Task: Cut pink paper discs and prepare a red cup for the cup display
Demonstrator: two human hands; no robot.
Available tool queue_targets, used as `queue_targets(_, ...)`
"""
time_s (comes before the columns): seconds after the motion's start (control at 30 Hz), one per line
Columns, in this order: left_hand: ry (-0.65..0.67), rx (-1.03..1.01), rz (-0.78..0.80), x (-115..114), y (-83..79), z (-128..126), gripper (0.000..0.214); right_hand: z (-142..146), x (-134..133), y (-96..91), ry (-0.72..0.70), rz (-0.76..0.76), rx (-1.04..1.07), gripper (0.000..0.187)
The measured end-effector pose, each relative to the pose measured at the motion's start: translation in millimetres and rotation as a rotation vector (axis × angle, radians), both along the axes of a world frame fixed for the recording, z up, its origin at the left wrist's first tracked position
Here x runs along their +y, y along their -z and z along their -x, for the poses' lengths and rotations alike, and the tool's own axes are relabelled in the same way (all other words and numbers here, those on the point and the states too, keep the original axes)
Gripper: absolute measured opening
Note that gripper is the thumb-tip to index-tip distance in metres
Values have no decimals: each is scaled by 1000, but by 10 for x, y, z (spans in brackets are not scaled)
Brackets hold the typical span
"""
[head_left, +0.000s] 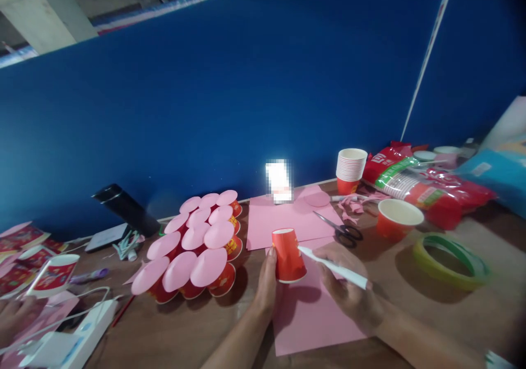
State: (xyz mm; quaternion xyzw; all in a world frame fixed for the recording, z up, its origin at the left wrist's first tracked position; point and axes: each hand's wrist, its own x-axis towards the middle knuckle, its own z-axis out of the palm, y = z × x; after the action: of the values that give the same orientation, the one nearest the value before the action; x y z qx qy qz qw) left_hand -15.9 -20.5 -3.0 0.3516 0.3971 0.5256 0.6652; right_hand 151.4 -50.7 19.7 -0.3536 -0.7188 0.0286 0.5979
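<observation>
An upside-down red paper cup [289, 257] stands over a sheet of pink paper [314, 317]. My left hand [268, 281] grips the cup by its left side. Between the fingers of my right hand [349, 287] is a white marker [339, 269], its tip end close to the cup's right side. Behind the cup lies more pink paper [267, 221], with black-handled scissors [347, 233] across its right edge. On my left, several red cups [224, 282] stand in rows, with pink paper discs [209, 267] over their tops.
A roll of tape [482, 267], a loose paper cup [400, 218], a cup stack [351, 169] and red packages [435, 191] are on the right. At left are a power strip [92, 330], a black bottle [127, 210] and another person's hand [18, 314]. A blue partition [246, 95] rises behind.
</observation>
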Motion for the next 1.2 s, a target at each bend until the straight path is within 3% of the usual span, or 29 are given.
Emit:
queue_targets(0.17, -82, 49, 28, 5, -34, 6, 49, 19, -12, 98, -112, 8, -32, 26)
queue_targets(0.3, -20, 18, 58, 8, -5, 6, 57, 15, -20, 131, -151, 41, -50, 28)
queue_targets(0.57, 12, -28, 68, -4, -43, 6, 68, 4, -6, 152, -159, 44, -71, 31)
queue_targets(0.73, -24, -9, 50, -15, -91, -5, 54, 9, 1, 140, -147, 27, -74, 29)
queue_targets(1.0, -4, -84, 15, -4, -41, -40, 60, 8, -3, 126, -144, 29, -87, 28)
queue_targets(1.2, -28, -73, 5, 0, -24, -35, 51, 17, 3, 142, -140, 32, -94, 28)
